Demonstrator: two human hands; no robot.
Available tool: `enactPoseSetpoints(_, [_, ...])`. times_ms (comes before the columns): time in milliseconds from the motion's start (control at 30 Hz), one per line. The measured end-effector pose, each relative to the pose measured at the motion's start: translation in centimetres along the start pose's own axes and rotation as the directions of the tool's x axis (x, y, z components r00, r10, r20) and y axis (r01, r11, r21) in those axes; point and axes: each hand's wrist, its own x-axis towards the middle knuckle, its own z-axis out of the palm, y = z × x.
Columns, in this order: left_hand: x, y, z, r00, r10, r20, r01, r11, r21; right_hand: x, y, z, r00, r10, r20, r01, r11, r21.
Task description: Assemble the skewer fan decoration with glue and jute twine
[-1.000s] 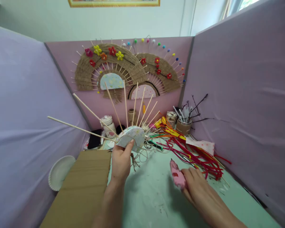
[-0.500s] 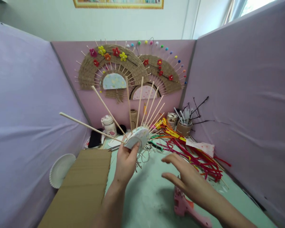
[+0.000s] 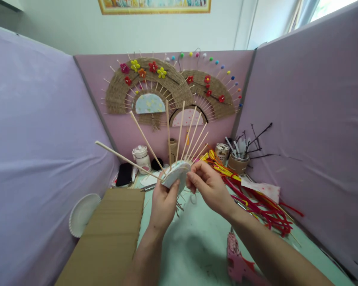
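Observation:
My left hand [image 3: 164, 202] is closed on the half-round, pale fabric-covered base of a fan frame [image 3: 176, 174], thumb across its front. Several thin wooden sticks [image 3: 181, 131] spread out from the curved edge of that base. At its right edge, my right hand [image 3: 208, 186] has its fingers pinched together. What those fingertips hold, if anything, I cannot make out. Loose brown twine [image 3: 179, 206] dangles below the base. On the table under my right forearm lies a pink glue gun [image 3: 235, 258], partly covered by the arm.
A cardboard sheet [image 3: 107, 234] and a white plate [image 3: 82, 214] are on the left. Pipe cleaners [image 3: 265, 210] lie heaped on the right, near a pot of twigs [image 3: 238, 163]. Two finished woven fans [image 3: 149, 75] hang on the back panel, above a white jar [image 3: 141, 158].
My right hand has moved up and left, from apart and open above the glue gun to the base's right edge, its fingers now pinched. The left hand keeps its hold.

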Motion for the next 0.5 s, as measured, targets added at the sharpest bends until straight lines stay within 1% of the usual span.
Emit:
enactPoseSetpoints(67, [0.0,-0.1,0.0,1.000,-0.008,0.002,0.008,1.000,-0.011,0.8,-0.7,-0.4,0.999,-0.040,-0.009,0.039,0.998,-0.058])
enactPoseSetpoints(200, [-0.1,-0.3,0.1,1.000,-0.025,-0.006,0.025,0.999,-0.044,2.4,-1.5,-1.3,0.991,-0.135,0.004,0.132,0.960,-0.246])
enactPoseSetpoints(400, [0.0,-0.5,0.1,0.999,-0.046,0.013,0.047,0.997,-0.065,3.7,-1.8,-1.8,0.971,-0.235,-0.034,0.213,0.925,-0.314])
enactPoseSetpoints(500, [0.0,-0.4,0.1,0.998,-0.061,0.006,0.061,0.997,-0.043,4.1,-2.0,-1.6,0.952,-0.304,-0.022,0.269,0.872,-0.410])
